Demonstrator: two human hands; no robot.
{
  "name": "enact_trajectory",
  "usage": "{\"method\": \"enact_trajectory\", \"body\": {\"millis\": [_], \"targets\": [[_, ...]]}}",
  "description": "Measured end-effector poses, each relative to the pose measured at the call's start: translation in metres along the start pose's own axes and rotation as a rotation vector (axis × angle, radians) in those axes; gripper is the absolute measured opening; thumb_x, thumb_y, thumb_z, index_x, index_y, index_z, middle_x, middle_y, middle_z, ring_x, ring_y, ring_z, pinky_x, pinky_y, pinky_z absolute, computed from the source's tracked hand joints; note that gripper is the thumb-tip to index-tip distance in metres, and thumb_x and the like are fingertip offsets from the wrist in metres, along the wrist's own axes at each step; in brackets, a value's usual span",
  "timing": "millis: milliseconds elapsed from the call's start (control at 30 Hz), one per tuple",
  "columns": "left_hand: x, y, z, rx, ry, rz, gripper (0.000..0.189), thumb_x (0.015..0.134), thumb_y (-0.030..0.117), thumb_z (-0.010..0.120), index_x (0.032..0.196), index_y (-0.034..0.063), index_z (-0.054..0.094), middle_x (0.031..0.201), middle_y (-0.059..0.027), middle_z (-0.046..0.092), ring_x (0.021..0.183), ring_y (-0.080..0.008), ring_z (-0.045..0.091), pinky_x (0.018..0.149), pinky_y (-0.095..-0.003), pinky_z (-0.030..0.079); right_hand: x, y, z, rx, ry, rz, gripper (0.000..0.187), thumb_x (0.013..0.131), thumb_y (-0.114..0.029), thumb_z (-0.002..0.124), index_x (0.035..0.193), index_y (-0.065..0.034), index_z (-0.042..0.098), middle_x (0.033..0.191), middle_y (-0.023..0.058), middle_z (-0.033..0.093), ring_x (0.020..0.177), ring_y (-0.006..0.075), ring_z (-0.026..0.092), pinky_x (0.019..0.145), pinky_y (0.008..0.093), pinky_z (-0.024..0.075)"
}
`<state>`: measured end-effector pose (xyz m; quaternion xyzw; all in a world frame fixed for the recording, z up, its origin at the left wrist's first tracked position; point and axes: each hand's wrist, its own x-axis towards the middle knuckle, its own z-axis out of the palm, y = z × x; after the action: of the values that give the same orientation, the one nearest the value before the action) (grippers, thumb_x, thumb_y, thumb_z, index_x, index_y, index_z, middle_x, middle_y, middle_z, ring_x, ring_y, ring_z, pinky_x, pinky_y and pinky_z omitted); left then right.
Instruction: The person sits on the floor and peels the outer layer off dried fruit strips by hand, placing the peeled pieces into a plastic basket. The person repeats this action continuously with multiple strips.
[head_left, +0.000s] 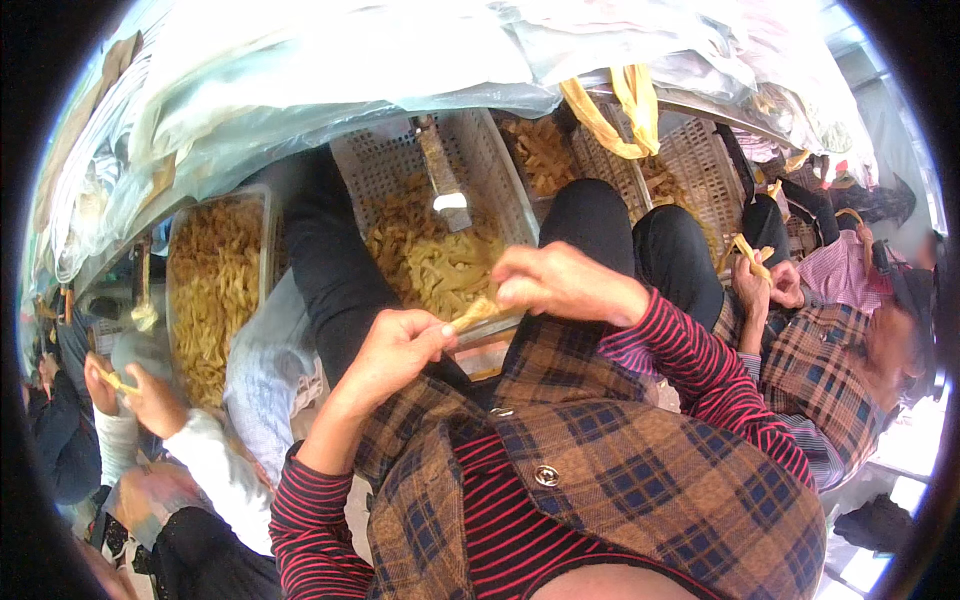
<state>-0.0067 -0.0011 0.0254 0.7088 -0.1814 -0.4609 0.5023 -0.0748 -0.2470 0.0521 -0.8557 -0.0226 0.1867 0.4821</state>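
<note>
A pliable yellow strip (478, 312), which looks like tofu skin, is stretched between my hands and bunched into what looks like a knot. My left hand (399, 351) pinches one end between thumb and forefinger. At the other end, my right hand (559, 283) grips it with curled fingers that hide that part. Both hands are above my lap, over the near edge of a white perforated plastic crate (514, 176) between my knees. Inside the crate lie many similar yellow pieces (450, 266), paler near me and browner farther back.
A plastic-covered table (337, 90) spans the far side, with yellow strips (637, 124) hanging over its edge. A metal bar (435, 161) hangs above the crate. Another filled crate (267, 240) stands left. Co-workers' hands (754, 281) on the right and hands (139, 397) on the left hold strips.
</note>
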Motion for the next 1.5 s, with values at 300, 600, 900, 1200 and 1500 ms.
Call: {"method": "enact_trajectory", "body": {"millis": [300, 600, 900, 1200, 1500], "targets": [[0.008, -0.006, 0.001, 0.065, -0.168, -0.002, 0.023, 0.088, 0.022, 0.064, 0.081, 0.0006, 0.068, 0.065, 0.0053, 0.056, 0.059, -0.0033, 0.045, 0.053, -0.0213, 0.038, -0.003, 0.023, 0.029, -0.295, -0.122, -0.476, 0.018, 0.090, -0.022, 0.054, 0.082, -0.0061, 0.052, 0.066, 0.0149, 0.055, 0.062, 0.0356, 0.058, 0.054, 0.0437, 0.0452], [0.062, 0.034, -0.043, 0.380, 0.235, 0.484, 0.014, 0.085, 0.010, 0.060, 0.092, -0.0012, 0.065, 0.077, -0.0052, 0.060, 0.073, -0.0117, 0.056, 0.066, -0.0274, 0.046, 0.048, 0.004, -0.029, -0.279, 0.243, -0.380, 0.017, 0.087, -0.021, 0.061, 0.080, -0.0063, 0.056, 0.065, 0.0138, 0.056, 0.055, 0.0311, 0.058, 0.051, 0.0393, 0.0467], [0.122, -0.005, -0.051, 0.356, 0.441, 0.502, 0.028, 0.088, 0.024, 0.057, 0.089, -0.0024, 0.066, 0.080, -0.0172, 0.064, 0.072, -0.0312, 0.060, 0.066, -0.0375, 0.047, 0.083, 0.035, -0.044, -0.086, 0.300, -0.137, 0.030, 0.095, -0.030, 0.051, 0.099, -0.0014, 0.059, 0.071, 0.0111, 0.059, 0.065, 0.0201, 0.058, 0.062, 0.0336, 0.0477], [0.084, -0.058, 0.056, -1.098, -0.213, -0.281, 0.031, 0.087, 0.030, 0.064, 0.104, 0.0036, 0.062, 0.096, -0.0096, 0.065, 0.085, -0.0167, 0.063, 0.074, -0.0272, 0.052, 0.004, -0.039, 0.058, 0.302, 0.143, -0.531, 0.033, 0.093, -0.020, 0.054, 0.121, -0.0040, 0.052, 0.094, 0.0099, 0.060, 0.100, 0.0198, 0.056, 0.089, 0.0364, 0.0420], [0.030, 0.030, 0.035, -0.131, -0.203, 0.169, 0.016, 0.086, 0.016, 0.064, 0.094, 0.0028, 0.060, 0.076, -0.0013, 0.062, 0.065, -0.0149, 0.060, 0.059, -0.0288, 0.047, 0.015, 0.004, 0.023, 0.322, 0.212, -0.149, 0.030, 0.097, -0.023, 0.050, 0.115, -0.0002, 0.056, 0.095, 0.0034, 0.061, 0.089, 0.0102, 0.056, 0.077, 0.0243, 0.0463]]}}
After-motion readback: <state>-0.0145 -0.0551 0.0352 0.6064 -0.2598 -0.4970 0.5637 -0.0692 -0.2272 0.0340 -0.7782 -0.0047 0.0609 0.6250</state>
